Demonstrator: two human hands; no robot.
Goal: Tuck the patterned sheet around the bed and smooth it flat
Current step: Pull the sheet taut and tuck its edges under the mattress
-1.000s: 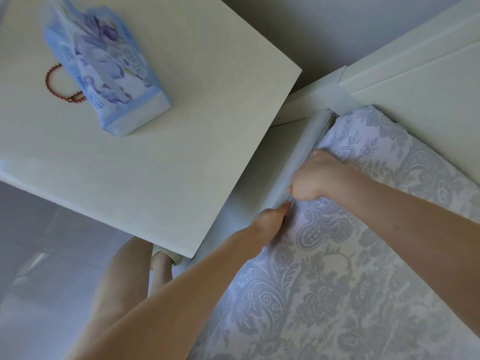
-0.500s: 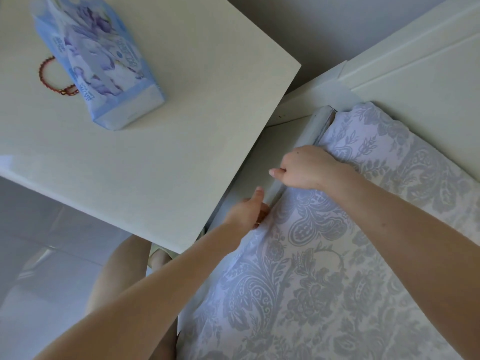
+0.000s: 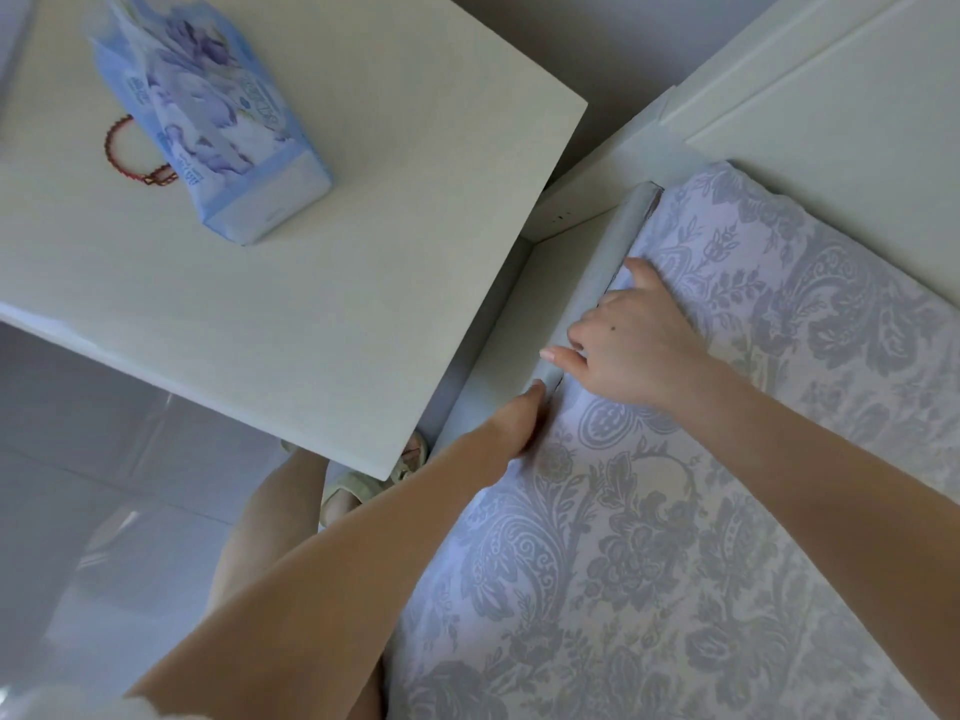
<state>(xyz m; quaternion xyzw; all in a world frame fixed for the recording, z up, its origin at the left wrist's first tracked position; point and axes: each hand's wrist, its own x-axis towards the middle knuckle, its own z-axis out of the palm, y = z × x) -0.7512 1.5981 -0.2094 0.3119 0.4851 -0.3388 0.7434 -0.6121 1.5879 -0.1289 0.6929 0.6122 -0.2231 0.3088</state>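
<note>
Up at the mattress edge, the right hand (image 3: pixel 634 350) lies spread on the patterned sheet (image 3: pixel 675 537) with its grip released. The thumb and index finger are straight, and the other fingertips press the cloth down against the pale side rail (image 3: pixel 608 262) at its ten o'clock. Just toward seven o'clock of it, the left hand (image 3: pixel 522 420) runs along the same edge, thumb tip touching the rail; its fingers are hidden, so I cannot tell whether that grip is clenched. The sheet covers the bed from centre to four o'clock, meeting the white headboard (image 3: pixel 831 96) at one o'clock. A white desk (image 3: pixel 311 304) crowds the rail from nine to eleven o'clock, carrying a blue tissue pack (image 3: pixel 218 127) and a red bead bracelet (image 3: pixel 117 148) partly hidden by it.
</note>
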